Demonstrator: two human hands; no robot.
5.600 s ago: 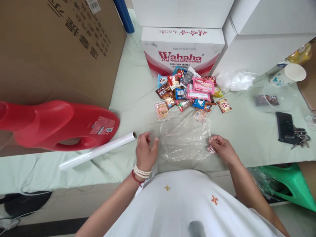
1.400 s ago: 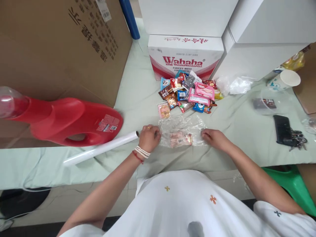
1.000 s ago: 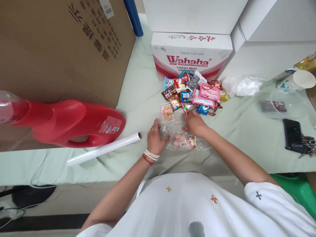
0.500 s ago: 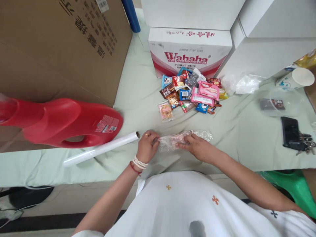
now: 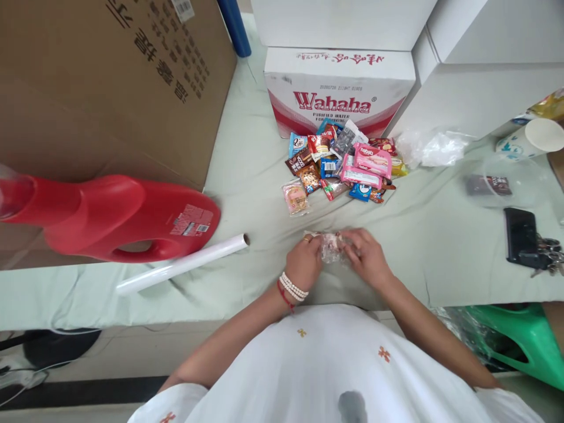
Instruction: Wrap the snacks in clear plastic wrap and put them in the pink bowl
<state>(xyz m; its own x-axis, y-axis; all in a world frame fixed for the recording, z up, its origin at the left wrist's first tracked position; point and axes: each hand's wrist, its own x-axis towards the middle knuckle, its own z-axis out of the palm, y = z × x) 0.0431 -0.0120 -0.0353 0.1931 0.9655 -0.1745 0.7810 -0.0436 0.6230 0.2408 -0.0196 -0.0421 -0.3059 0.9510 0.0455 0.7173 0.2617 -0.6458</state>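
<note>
A clear plastic wrapper (image 5: 331, 247) with something pinkish inside is bunched up over the cloth in front of me. My left hand (image 5: 305, 258), with bead bracelets and a ring, grips its left end with curled fingers. On the other end, the fingers of my right hand (image 5: 365, 255) are closed. What exactly lies in the plastic is too small and blurred to name. Just beyond the hands is a pile of wrapped snacks (image 5: 339, 161), with pink nabati packets (image 5: 372, 160) on top and a clear-wrapped biscuit (image 5: 295, 197) at its near left.
Behind the snacks stands a Wahaha water carton (image 5: 339, 97). At left are a red jug (image 5: 132, 217), a white roll of film (image 5: 185, 264) and a large cardboard box (image 5: 110, 106). A paper cup (image 5: 529, 141), a plastic tub (image 5: 520, 185), a phone (image 5: 521, 235) and keys (image 5: 549, 255) lie right.
My left hand has moved right, closer to the right hand. The plastic wrapper, stretched out lengthwise before, is now folded together into a shorter bundle between both hands.
</note>
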